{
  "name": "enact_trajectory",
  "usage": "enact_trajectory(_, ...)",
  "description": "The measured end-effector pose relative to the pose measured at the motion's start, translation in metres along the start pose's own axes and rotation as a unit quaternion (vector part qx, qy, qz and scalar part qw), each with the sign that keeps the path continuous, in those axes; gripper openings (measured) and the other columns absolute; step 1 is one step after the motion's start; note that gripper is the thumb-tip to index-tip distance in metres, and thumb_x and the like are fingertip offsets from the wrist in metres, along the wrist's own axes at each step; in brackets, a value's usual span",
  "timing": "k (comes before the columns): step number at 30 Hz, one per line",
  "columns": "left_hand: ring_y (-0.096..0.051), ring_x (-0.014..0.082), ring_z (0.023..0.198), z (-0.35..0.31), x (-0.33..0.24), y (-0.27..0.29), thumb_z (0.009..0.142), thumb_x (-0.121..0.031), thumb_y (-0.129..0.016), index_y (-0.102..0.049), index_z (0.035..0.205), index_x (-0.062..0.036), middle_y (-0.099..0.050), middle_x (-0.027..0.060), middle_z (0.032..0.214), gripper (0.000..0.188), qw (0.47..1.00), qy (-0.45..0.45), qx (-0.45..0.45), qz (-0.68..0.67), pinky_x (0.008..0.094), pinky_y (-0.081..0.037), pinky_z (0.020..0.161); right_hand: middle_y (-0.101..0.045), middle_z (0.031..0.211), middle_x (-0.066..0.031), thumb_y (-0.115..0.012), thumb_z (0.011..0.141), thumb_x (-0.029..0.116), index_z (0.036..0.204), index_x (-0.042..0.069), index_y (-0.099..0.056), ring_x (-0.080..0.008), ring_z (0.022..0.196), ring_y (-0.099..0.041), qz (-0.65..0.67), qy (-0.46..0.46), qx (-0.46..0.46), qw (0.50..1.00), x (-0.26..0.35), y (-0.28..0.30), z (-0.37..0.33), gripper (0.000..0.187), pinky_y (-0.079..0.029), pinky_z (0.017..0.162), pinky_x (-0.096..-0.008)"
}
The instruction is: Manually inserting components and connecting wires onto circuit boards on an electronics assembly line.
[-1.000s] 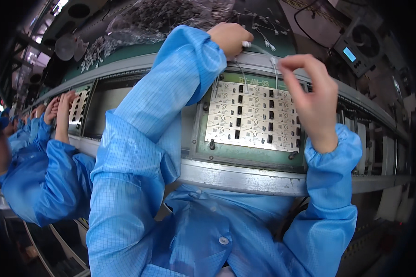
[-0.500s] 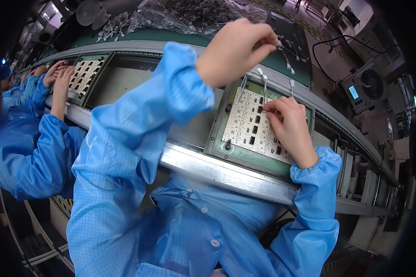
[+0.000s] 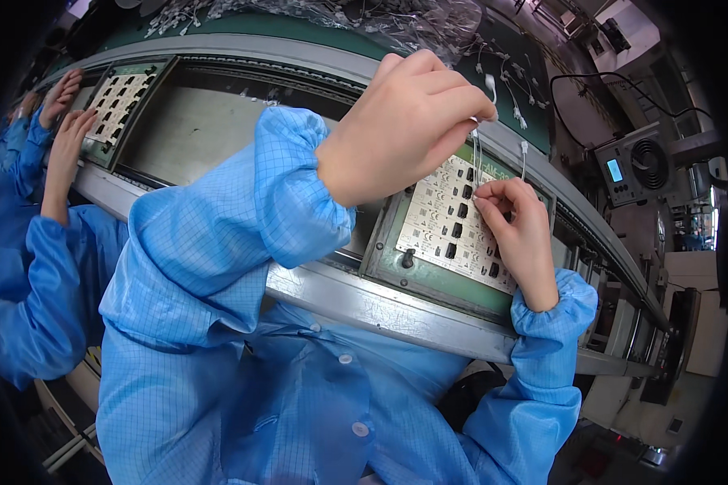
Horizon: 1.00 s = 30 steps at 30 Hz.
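My left hand [image 3: 412, 125] is raised over the far side of a white circuit board panel [image 3: 433, 212], covering part of it. Its thumb and forefinger are pinched, and a white connector cable [image 3: 490, 83] sticks up from the fingertips. On the panel, my right hand [image 3: 522, 230] pinches at the lower end of a thin white wire lead [image 3: 477, 153] with a small plug on top. The panel has rows of black components and lies in a green fixture [image 3: 437, 279]. Another white lead [image 3: 524, 153] stands up behind my right hand.
A metal conveyor rail [image 3: 364, 307] runs along my front. Plastic bags with white cables [image 3: 429, 32] lie on the green bench beyond, with loose cables [image 3: 514, 89] beside them. At left, a co-worker's hands [image 3: 69, 133] touch another panel [image 3: 125, 101]. A fan unit [image 3: 643, 162] stands at right.
My left hand has come down from over the bench toward the panel, and a connector now shows above its fingertips. The right hand stays on the panel. The whole view has shifted slightly.
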<state>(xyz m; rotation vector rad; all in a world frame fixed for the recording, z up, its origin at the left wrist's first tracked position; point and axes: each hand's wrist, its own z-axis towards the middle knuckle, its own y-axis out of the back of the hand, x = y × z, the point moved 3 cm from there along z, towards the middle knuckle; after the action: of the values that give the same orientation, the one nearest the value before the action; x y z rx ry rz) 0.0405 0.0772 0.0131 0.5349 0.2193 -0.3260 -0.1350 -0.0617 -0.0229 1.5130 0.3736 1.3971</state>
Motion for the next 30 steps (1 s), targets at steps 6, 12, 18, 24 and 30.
enact_trajectory(6, -0.062, 0.0203, 0.087, -0.003, -0.006, -0.001, 0.080, -0.004, -0.074, -0.070, 0.101, -0.0120, -0.071, -0.0015, 0.093, 0.023, 1.000, -0.018, 0.000, 0.004, 0.0337, -0.042, 0.080, -0.062, 0.084, -0.0030, -0.069, 0.088, 0.002, 0.096, -0.004, -0.068, -0.0077, 0.072, -0.054, 0.049, -0.075, -0.003, 0.996, -0.002, -0.002, -0.003, 0.010, -0.046, 0.066, -0.0249)
enact_trajectory(12, -0.062, 0.0193, 0.088, -0.005, -0.006, -0.002, 0.079, -0.004, -0.075, -0.069, 0.100, -0.0126, -0.070, -0.0024, 0.094, 0.023, 1.000, -0.022, 0.003, 0.010, 0.0340, -0.041, 0.081, -0.063, 0.082, -0.0053, -0.070, 0.086, 0.002, 0.092, -0.004, -0.069, -0.0090, 0.069, -0.054, 0.003, -0.012, -0.024, 1.000, -0.003, -0.003, -0.003, 0.009, -0.046, 0.066, -0.0259)
enact_trajectory(18, -0.062, 0.0187, 0.090, -0.006, -0.009, -0.003, 0.078, -0.005, -0.075, -0.068, 0.097, -0.0126, -0.070, -0.0026, 0.092, 0.022, 1.000, -0.024, 0.006, 0.005, 0.0344, -0.040, 0.083, -0.063, 0.081, -0.0052, -0.071, 0.086, 0.004, 0.090, 0.000, -0.071, -0.0138, 0.072, -0.056, -0.034, -0.009, -0.008, 0.999, 0.000, 0.002, -0.007, 0.006, -0.044, 0.072, -0.0303)
enact_trajectory(24, -0.062, 0.0190, 0.090, -0.004, -0.007, -0.003, 0.078, -0.005, -0.075, -0.068, 0.096, -0.0130, -0.069, -0.0032, 0.090, 0.021, 1.000, -0.023, -0.002, 0.000, 0.0347, -0.039, 0.083, -0.059, 0.087, -0.0028, -0.066, 0.086, 0.005, 0.099, 0.009, -0.077, -0.0206, 0.093, -0.054, -0.120, 0.058, 0.007, 0.991, 0.009, 0.014, -0.018, 0.018, -0.030, 0.094, -0.0366)
enact_trajectory(30, -0.061, 0.0195, 0.088, 0.000, -0.004, 0.008, 0.079, -0.009, -0.073, -0.066, 0.089, -0.0139, -0.068, -0.0038, 0.082, 0.013, 0.998, 0.013, 0.014, 0.057, 0.0374, -0.037, 0.083, -0.058, 0.091, -0.0043, -0.064, 0.083, 0.001, 0.100, 0.009, -0.076, -0.0235, 0.096, -0.054, -0.148, 0.091, 0.073, 0.982, 0.024, 0.024, -0.005, 0.022, -0.031, 0.096, -0.0359)
